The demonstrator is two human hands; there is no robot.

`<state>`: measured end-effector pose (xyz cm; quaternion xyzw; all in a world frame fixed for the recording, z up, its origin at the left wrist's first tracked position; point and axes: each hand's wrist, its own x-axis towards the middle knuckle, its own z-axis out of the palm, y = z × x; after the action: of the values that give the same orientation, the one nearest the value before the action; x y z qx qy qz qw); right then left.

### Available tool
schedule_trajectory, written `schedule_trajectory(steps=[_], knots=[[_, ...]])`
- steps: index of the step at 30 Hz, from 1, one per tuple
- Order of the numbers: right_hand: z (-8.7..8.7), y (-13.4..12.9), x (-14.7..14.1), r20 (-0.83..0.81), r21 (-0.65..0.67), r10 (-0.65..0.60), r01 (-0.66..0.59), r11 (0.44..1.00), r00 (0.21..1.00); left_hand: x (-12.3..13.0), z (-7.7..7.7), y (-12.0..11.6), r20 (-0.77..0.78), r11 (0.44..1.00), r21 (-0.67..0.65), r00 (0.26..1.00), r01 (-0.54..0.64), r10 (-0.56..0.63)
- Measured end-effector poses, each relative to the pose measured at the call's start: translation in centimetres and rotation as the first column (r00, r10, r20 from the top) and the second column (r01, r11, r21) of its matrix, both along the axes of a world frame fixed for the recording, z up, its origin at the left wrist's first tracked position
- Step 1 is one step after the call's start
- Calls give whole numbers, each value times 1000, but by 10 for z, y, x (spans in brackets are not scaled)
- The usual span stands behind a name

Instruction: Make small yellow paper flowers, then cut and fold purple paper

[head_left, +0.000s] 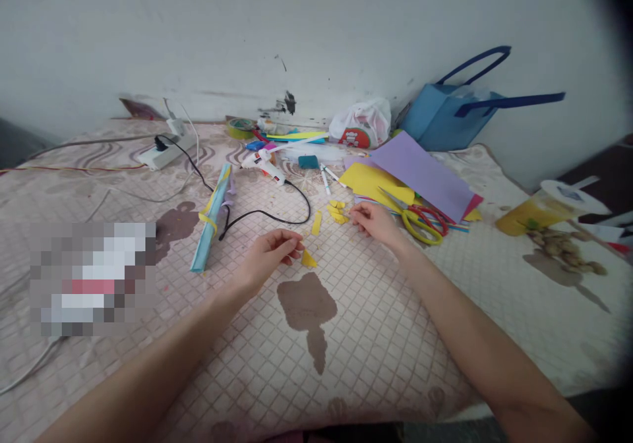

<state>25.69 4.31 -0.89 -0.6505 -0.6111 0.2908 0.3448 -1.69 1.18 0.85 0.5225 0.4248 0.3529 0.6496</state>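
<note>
Fingers (288, 235) of the left hand (270, 252) are curled, their tips drawn in close to the thumb; whether they pinch anything, I cannot tell. Right beside these tips, on the patterned cream-and-brown tablecloth (376, 344), lies a small yellow triangular paper scrap (309, 259), its narrow tip pointing away from the person and a little left.

The right hand (376, 224) also has its thumb and fingers gathered in, just right of a cluster of small yellow paper pieces (338, 213); whether it grips one is too small to make out. The cluster's lower pieces lie mostly crosswise, sloping down to the right.

Between the hands, slightly farther off, a narrow yellow paper strip (316, 223) lies flat, its long axis running away from the person, far end leaning slightly right.

Left of the left hand, a light-blue paper roll (208, 235) slants likewise, far end to the right, with a yellow paper band (208, 219) around it. Beyond the right hand, yellow-handled metal scissors (422, 227) point their blades away and left, beside red scissor handles (429, 215).
</note>
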Motion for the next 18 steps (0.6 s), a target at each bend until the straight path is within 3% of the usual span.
schedule_trajectory(steps=[4,8,10,14,18], knots=[[9,-4,16,30,51,-61,60,997,998,-3,1,1,-230,976,214,973,29,21],[17,-13,48,72,101,-136,128,987,988,-1,-2,-4,-511,864,463,856,199,77],[19,-19,70,182,150,-214,188,971,960,3,-3,-8,-596,821,499,798,277,93],[20,-30,114,442,234,-326,244,941,836,11,-4,-12,-724,804,490,672,337,159],[16,-34,147,601,181,-309,251,951,737,15,-4,-13,-761,803,484,621,348,190]])
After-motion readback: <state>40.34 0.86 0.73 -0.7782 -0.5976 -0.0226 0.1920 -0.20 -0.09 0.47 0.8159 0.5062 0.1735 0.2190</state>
